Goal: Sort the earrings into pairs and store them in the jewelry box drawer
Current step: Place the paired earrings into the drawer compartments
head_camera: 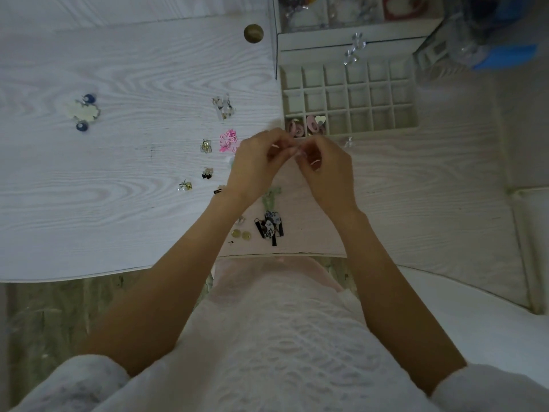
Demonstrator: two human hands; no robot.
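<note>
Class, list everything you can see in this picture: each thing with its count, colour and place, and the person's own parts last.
table: one, white wood grain, under everything
jewelry box drawer: one, white grid, upper right, pulled open
stored earrings: pink and cream, two near-left compartments
pink earrings: one cluster, left of hands
blue earrings: two, far left, beside a pale piece
black patterned earrings: one cluster, near edge
round knob: one, brass, top
left hand: pinching something small
right hand: pinching likewise

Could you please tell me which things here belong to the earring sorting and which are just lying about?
Job: earrings on table; open drawer; left hand and right hand, fingertips together.
Lying about: round brass knob; blue-and-clear container.
</note>
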